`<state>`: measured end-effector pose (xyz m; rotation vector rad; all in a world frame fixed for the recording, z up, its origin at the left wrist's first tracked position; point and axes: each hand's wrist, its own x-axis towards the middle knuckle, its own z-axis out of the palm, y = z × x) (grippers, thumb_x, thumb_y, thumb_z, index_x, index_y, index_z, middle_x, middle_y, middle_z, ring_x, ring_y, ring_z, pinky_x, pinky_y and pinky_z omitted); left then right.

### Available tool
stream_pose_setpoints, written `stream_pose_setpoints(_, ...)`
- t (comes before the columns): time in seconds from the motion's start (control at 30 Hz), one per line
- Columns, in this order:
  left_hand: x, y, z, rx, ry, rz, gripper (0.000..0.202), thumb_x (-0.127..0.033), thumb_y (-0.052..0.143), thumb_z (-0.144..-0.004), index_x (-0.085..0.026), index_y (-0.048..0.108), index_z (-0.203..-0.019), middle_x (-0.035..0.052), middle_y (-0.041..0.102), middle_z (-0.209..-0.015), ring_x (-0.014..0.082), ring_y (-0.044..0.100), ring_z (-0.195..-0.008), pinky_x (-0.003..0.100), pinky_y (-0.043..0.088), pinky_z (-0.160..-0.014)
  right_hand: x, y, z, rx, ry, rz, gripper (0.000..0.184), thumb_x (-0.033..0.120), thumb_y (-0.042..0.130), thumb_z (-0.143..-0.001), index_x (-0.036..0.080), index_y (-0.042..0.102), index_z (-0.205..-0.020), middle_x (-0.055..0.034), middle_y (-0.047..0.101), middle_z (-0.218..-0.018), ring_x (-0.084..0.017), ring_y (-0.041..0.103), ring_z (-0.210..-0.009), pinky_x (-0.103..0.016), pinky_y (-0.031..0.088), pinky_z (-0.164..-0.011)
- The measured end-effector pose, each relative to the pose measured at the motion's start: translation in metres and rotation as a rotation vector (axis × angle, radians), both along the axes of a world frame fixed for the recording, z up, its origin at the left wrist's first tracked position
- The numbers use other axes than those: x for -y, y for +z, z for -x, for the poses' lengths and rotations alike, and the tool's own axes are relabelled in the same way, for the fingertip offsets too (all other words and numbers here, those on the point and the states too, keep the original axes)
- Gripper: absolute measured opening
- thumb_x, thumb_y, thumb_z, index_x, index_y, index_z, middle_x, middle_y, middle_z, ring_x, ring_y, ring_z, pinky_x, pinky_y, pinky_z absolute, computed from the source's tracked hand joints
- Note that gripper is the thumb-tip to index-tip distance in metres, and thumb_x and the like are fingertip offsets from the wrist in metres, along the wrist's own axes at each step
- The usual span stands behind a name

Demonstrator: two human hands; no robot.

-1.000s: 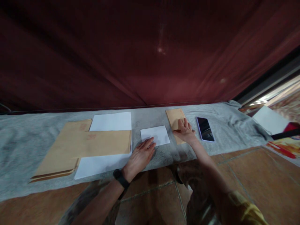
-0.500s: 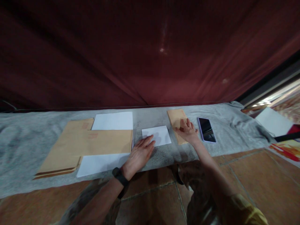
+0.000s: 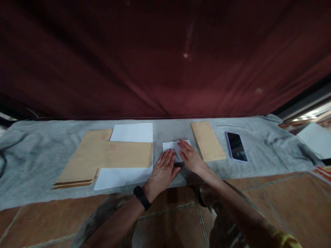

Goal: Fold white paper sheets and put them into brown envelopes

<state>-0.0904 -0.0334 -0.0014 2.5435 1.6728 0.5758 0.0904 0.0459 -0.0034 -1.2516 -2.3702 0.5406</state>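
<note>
A small folded sheet of white paper (image 3: pixel 169 146) lies on the grey cloth between my hands. My left hand (image 3: pixel 163 168) rests on its lower left part, palm down, fingers stretched out and thumb apart. Across its right side lies my right hand (image 3: pixel 190 155), flat with the fingers extended. Both hands cover much of the sheet. Just right of it is a brown envelope (image 3: pixel 209 141), touched by neither hand. To the left, another brown envelope (image 3: pixel 129 154) lies across white sheets (image 3: pixel 131 132) and over larger brown envelopes (image 3: pixel 80 158).
A phone (image 3: pixel 237 147) in a lilac case lies right of the envelopes. The grey cloth (image 3: pixel 263 144) covers a long narrow surface, with a dark red curtain (image 3: pixel 165 69) hanging behind it. Tiled floor (image 3: pixel 170 220) shows below the front edge. A pale panel (image 3: pixel 315 139) stands at far right.
My right hand has moved left, off the brown envelope and onto the small white paper. My left hand stays on the paper's lower left. The view has shifted slightly.
</note>
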Motion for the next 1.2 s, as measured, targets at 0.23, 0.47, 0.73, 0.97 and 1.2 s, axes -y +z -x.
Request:
stream_pose_setpoints(0.23, 0.013, -0.020, 0.001, -0.084, 0.040, -0.002, 0.076, -0.052, 0.047, -0.097, -0.002, 0.030, -0.152, 0.0266, 0.030, -0.159, 0.0329, 0.022, -0.152, 0.052, 0.033, -0.120, 0.000, -0.013, 0.003, 0.153, 0.032, -0.055, 0.048, 0.031, 0.036, -0.104, 0.014, 0.048, -0.148, -0.0129, 0.038, -0.159, -0.025, 0.032, -0.150, -0.047, 0.033, -0.121)
stream_pose_setpoints(0.47, 0.024, -0.022, -0.004, -0.112, 0.140, -0.014, 0.081, -0.050, 0.048, -0.097, -0.001, 0.020, -0.155, 0.0273, 0.026, -0.160, 0.0339, 0.021, -0.152, 0.053, 0.032, -0.120, 0.005, -0.020, 0.001, 0.259, -0.054, -0.111, 0.053, 0.035, 0.040, -0.104, 0.017, 0.039, -0.153, -0.0137, 0.031, -0.162, -0.027, 0.030, -0.150, -0.049, 0.030, -0.120)
stream_pose_setpoints(0.73, 0.027, -0.007, -0.015, -0.201, 0.227, 0.100, 0.088, -0.055, 0.053, -0.093, 0.009, 0.029, -0.150, 0.0325, 0.028, -0.158, 0.0376, 0.023, -0.151, 0.052, 0.023, -0.124, 0.008, -0.014, 0.002, 0.352, -0.071, -0.104, 0.057, 0.039, 0.040, -0.104, 0.015, 0.035, -0.155, -0.0158, 0.023, -0.165, -0.030, 0.025, -0.152, -0.050, 0.025, -0.122)
stream_pose_setpoints(0.97, 0.027, 0.000, -0.017, -0.228, 0.219, 0.134, 0.091, -0.062, 0.049, -0.093, 0.011, 0.037, -0.145, 0.0340, 0.033, -0.155, 0.0395, 0.028, -0.149, 0.053, 0.022, -0.123, 0.004, -0.001, -0.006, 0.394, -0.004, 0.035, 0.076, 0.055, 0.050, -0.096, 0.014, 0.031, -0.157, -0.0153, 0.016, -0.166, -0.032, 0.017, -0.154, -0.050, 0.022, -0.124)
stream_pose_setpoints(1.2, 0.034, 0.003, -0.017, -0.272, 0.240, 0.135, 0.100, -0.067, 0.053, -0.089, 0.013, 0.035, -0.145, 0.0370, 0.031, -0.153, 0.0414, 0.029, -0.148, 0.054, 0.022, -0.123, -0.008, 0.008, -0.017, 0.382, 0.072, 0.222, 0.076, 0.048, 0.053, -0.094, 0.018, 0.027, -0.159, -0.0099, 0.011, -0.168, -0.029, 0.010, -0.155, -0.047, 0.017, -0.126)
